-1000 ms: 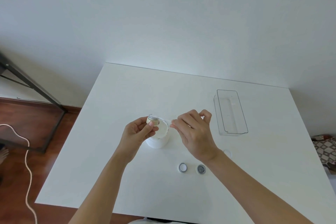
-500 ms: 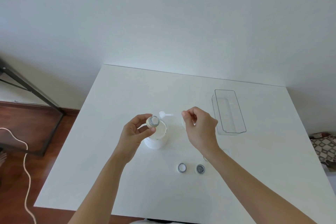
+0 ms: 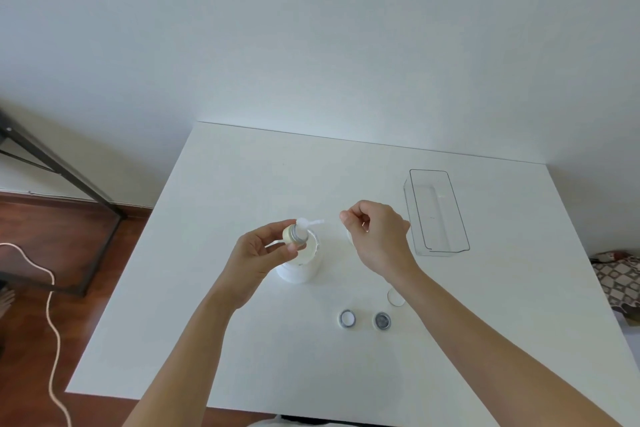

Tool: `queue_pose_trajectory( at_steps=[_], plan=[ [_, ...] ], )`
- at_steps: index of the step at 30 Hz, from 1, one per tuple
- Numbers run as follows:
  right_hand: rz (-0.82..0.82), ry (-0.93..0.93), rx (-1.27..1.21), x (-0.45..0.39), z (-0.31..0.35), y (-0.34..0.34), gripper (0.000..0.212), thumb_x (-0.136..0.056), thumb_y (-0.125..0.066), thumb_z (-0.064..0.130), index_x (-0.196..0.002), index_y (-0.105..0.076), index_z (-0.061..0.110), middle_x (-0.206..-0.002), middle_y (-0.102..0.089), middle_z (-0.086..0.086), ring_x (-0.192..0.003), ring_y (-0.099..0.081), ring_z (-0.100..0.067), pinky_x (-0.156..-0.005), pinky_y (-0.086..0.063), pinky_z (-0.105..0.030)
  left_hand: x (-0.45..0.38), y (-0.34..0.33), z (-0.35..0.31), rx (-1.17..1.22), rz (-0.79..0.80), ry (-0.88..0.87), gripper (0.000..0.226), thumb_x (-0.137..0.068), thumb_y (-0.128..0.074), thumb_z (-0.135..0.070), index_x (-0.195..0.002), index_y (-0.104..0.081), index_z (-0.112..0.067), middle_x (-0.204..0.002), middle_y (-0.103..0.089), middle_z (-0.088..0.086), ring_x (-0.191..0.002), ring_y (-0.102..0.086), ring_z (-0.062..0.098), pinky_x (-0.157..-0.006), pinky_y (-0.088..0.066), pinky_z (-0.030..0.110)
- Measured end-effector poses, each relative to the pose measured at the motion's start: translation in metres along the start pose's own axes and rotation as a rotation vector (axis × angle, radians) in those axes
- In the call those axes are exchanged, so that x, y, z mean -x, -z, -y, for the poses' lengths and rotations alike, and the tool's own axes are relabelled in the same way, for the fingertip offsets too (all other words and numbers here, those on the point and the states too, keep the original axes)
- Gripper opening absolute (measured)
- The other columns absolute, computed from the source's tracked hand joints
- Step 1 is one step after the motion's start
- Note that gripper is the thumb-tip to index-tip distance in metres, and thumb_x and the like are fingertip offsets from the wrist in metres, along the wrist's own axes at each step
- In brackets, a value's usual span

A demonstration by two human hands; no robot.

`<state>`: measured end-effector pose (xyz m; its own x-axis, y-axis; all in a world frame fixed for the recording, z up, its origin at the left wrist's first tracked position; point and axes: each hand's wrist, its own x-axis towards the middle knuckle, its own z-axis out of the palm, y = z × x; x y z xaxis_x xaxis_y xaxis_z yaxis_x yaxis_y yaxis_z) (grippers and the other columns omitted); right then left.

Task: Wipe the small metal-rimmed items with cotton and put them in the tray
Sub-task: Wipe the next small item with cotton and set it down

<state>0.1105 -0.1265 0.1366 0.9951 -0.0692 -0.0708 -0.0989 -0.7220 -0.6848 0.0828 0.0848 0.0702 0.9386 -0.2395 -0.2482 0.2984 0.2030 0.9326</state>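
Note:
My left hand (image 3: 263,253) holds a small cream item with a metal rim (image 3: 296,236), tilted, just above an open white tub (image 3: 299,267). A white spout-shaped piece (image 3: 310,222) sticks out behind the item. My right hand (image 3: 377,236) hovers to the right, apart from the item, its thumb and forefinger pinched. A bit of white, seemingly cotton (image 3: 348,236), shows below its fingers. Two more metal-rimmed items (image 3: 347,318) (image 3: 382,320) lie flat near the table's front. The clear tray (image 3: 429,170) stands at the right with nothing in it.
A small clear round piece (image 3: 396,297) lies partly under my right forearm. The white table (image 3: 242,184) meets a white wall at the back. Left of the table are a black metal frame (image 3: 52,163) and a cord (image 3: 52,288) on the wooden floor.
My right hand has drawn away to the right from the item in my left hand. My left hand has stayed above the tub, turning the item slightly.

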Motion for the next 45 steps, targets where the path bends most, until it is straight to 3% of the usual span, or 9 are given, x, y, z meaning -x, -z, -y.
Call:
queue_pose_trajectory(
  at_steps=[7,12,18,25,32,40,45],
  plan=[
    [0.039,0.079,-0.021,0.002,0.005,0.007,0.020,-0.094,-0.057,0.028,-0.077,-0.061,0.019,-0.069,-0.057,0.016,-0.071,-0.050,-0.005,-0.073,-0.016,-0.028,0.002,-0.001,-0.003,0.028,0.021,0.027,0.035,-0.083,-0.072,-0.028,-0.118,-0.075,-0.025,-0.113,-0.076,0.004,-0.104,-0.072,0.019,-0.091,-0.055,0.026],
    [0.038,0.178,0.011,0.002,0.008,0.017,0.019,-0.093,-0.060,0.026,-0.074,-0.058,0.023,-0.079,-0.065,0.005,-0.078,-0.054,-0.017,-0.089,-0.031,-0.038,0.003,0.000,-0.003,0.013,0.031,0.047,0.030,-0.090,-0.064,-0.019,-0.117,-0.075,-0.026,-0.111,-0.076,0.003,-0.101,-0.073,0.019,-0.089,-0.055,0.025],
    [0.069,0.261,0.108,-0.002,0.006,0.024,0.014,-0.094,-0.059,0.025,-0.081,-0.064,0.023,-0.080,-0.061,0.009,-0.083,-0.052,-0.015,-0.086,-0.026,-0.038,0.002,0.000,-0.005,0.011,0.033,0.038,0.030,-0.089,-0.065,-0.018,-0.117,-0.075,-0.022,-0.111,-0.076,0.006,-0.101,-0.072,0.020,-0.090,-0.055,0.026],
    [0.026,0.080,-0.022,-0.005,-0.006,0.025,0.021,-0.093,-0.059,0.028,-0.073,-0.058,0.025,-0.076,-0.064,0.010,-0.073,-0.052,-0.009,-0.088,-0.030,-0.035,0.001,0.003,-0.002,0.049,0.015,0.025,0.037,-0.077,-0.077,-0.020,-0.114,-0.075,-0.022,-0.116,-0.075,0.005,-0.108,-0.070,0.019,-0.099,-0.053,0.033],
    [0.019,0.115,0.016,-0.007,-0.004,0.014,0.022,-0.094,-0.059,0.026,-0.072,-0.054,0.025,-0.079,-0.064,0.006,-0.079,-0.054,-0.016,-0.086,-0.027,-0.035,0.001,0.002,0.001,0.038,0.026,0.030,0.043,-0.071,-0.082,-0.022,-0.113,-0.075,-0.020,-0.119,-0.074,0.006,-0.111,-0.069,0.024,-0.110,-0.044,0.045],
    [0.011,0.166,0.010,-0.007,-0.002,0.015,0.020,-0.094,-0.059,0.027,-0.075,-0.054,0.026,-0.083,-0.064,0.004,-0.082,-0.054,-0.017,-0.089,-0.027,-0.036,0.002,0.002,-0.002,0.045,0.030,0.026,0.042,-0.072,-0.081,-0.022,-0.113,-0.075,-0.021,-0.120,-0.074,0.006,-0.115,-0.068,0.028,-0.110,-0.045,0.046],
    [0.016,0.188,0.043,-0.009,-0.002,0.015,0.016,-0.094,-0.059,0.026,-0.079,-0.061,0.022,-0.083,-0.064,0.006,-0.081,-0.054,-0.016,-0.087,-0.026,-0.036,0.001,0.001,-0.004,0.036,0.049,0.037,0.042,-0.073,-0.080,-0.023,-0.115,-0.075,-0.021,-0.119,-0.075,0.006,-0.113,-0.069,0.022,-0.109,-0.045,0.044]
  ],
)
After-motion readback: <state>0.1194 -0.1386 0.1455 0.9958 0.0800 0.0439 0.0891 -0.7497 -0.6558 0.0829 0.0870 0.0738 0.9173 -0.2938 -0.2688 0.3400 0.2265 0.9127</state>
